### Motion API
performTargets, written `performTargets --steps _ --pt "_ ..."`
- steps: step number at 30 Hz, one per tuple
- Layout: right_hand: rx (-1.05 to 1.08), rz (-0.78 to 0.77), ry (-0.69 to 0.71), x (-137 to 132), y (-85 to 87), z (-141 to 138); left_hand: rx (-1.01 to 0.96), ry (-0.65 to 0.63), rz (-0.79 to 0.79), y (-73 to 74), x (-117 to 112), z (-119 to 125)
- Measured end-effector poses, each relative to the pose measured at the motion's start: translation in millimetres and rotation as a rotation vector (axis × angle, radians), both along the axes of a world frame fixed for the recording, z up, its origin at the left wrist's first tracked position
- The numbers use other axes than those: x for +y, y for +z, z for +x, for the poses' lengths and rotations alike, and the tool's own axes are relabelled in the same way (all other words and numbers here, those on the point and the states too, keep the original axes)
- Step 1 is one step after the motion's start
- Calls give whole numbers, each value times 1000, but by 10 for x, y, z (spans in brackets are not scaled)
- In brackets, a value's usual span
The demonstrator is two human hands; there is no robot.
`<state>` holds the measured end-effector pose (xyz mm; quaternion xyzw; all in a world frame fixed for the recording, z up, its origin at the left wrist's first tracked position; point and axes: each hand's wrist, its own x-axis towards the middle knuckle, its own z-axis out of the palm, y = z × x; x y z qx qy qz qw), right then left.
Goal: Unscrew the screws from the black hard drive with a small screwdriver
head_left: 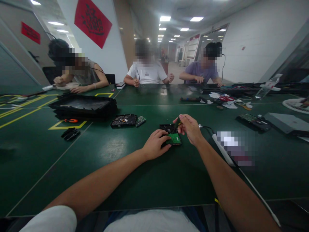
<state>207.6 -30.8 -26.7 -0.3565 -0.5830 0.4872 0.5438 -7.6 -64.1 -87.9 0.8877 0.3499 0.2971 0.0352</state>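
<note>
A hard drive [174, 139] with a green circuit board facing up lies on the table in front of me. My left hand [156, 145] grips it from the left, with the thumb at its near edge and the fingers across the board. Over its right side, my right hand [190, 128] is closed around a screwdriver [178, 122] with a dark handle. The shaft points down toward the drive; whether the tip touches a screw is too small to tell. Just behind, a black drive part [164, 126] is partly covered by my hands.
Another open hard drive [124, 120] and a loose circuit board [140, 121] lie left of centre. Black trays [83, 106] are stacked farther left. To the right are a phone [235, 148] with a cable, a drive [253, 121] and a grey box [288, 123]. Three people sit opposite.
</note>
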Motion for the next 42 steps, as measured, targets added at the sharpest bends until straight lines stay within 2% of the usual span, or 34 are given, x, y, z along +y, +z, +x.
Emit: performTargets --steps 7,15,24,31,42 --pt "73 -35 14 15 -11 7 -8 -4 -1 11 -8 4" --pt "-40 42 -41 -25 47 -10 -17 -4 -6 12 -14 6" --pt "24 -12 -25 -4 28 -11 -9 0 7 6 -3 0" --pt "-47 54 -61 -45 74 -20 -13 -10 -1 6 -7 3" --pt "40 -38 -6 -22 42 -21 -23 -11 -6 1 -2 -1"
